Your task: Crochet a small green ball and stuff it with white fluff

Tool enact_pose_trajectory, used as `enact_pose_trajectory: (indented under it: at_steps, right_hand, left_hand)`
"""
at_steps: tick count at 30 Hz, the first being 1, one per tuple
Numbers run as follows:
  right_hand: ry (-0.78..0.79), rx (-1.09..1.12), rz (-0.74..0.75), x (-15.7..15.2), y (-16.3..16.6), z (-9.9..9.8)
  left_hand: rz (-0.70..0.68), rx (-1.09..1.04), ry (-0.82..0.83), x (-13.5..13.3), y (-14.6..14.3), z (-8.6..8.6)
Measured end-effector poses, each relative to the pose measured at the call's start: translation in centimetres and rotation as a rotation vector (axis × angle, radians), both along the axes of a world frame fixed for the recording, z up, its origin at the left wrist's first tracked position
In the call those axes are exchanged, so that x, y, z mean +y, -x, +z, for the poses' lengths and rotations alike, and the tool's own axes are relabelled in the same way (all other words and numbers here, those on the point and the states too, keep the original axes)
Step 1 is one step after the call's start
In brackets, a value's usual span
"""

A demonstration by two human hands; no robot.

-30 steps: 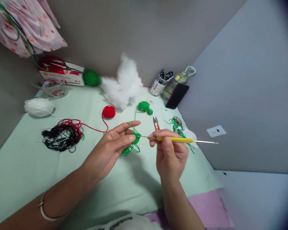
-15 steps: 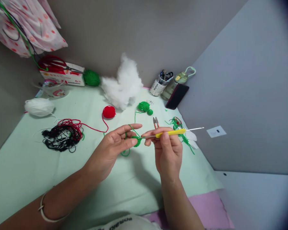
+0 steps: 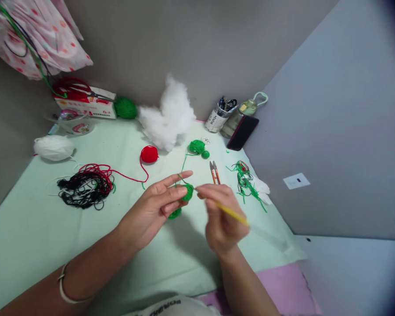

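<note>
A pale mint-green cloth [image 3: 36, 254] spreads below. The bare left hand [image 3: 151, 204] and bare right hand [image 3: 221, 219] both pinch: the right a slim yellow-handled crochet hook [image 3: 233, 213], blurred, the left a small round green crocheted yarn piece [image 3: 187, 193] above the cloth. 1 thin green yarn strand [image 3: 184, 162] meets the left index finger.

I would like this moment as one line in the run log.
left hand: pinching green yarn piece; right hand: holding yellow-handled hook, blurred; snips: lying on cloth; red yarn ball: beyond left hand
</note>
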State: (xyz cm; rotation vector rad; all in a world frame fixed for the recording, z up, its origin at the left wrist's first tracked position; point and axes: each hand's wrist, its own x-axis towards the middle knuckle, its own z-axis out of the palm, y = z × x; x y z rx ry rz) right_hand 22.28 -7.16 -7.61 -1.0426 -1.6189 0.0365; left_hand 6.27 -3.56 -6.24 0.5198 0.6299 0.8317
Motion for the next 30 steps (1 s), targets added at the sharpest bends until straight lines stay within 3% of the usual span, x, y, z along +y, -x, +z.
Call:
enact_pose_trajectory:
  at_steps: [3,5,8,11,13,15,18,21,23,26,30]
  right_hand:
    - [0.137,0.392,0.148,0.5,-0.1,0.6]
    - [0.208,0.458,0.233,0.8,0.1,0.9]
    - [0.234,0.386,0.231,0.8,0.4,0.8]
    - [0.141,0.14,0.142,0.3,0.5,0.4]
    - [0.043,-0.053,0.089,0.0,0.3,0.1]
    - [-0.007,-0.079,0.081,0.0,0.1,0.0]
    - [0.084,0.261,0.109,0.4,-0.2,0.4]
    - [0.241,0.556,0.21,0.8,0.0,0.9]
    - [0.299,0.556,0.26,0.9,0.2,0.9]
    - [0.346,0.522,0.208,0.9,0.3,0.9]
    - [0.399,0.627,0.237,1.0,-0.1,1.0]
  left_hand:
    - [-0.003,-0.004,-0.052,0.3,0.3,0.2]
    - [-0.016,0.034,-0.109,0.3,0.4,0.4]
    - [0.015,0.117,-0.162,0.0,0.2,0.6]
    - [0.084,0.134,-0.137,-0.2,0.0,0.6]
    - [0.057,0.07,-0.071,-0.1,0.0,0.5]
    - [-0.013,-0.017,0.005,0.2,0.1,0.3]
    - [-0.022,-0.074,0.041,0.6,0.4,0.2]
    - [0.019,-0.001,-0.054,0.6,0.6,0.2]
    - [0.01,0.078,-0.143,0.4,0.6,0.2]
    - [0.004,0.167,-0.24,0.1,0.5,0.1]
    - [0.021,0.213,-0.252,0.2,0.7,0.2]
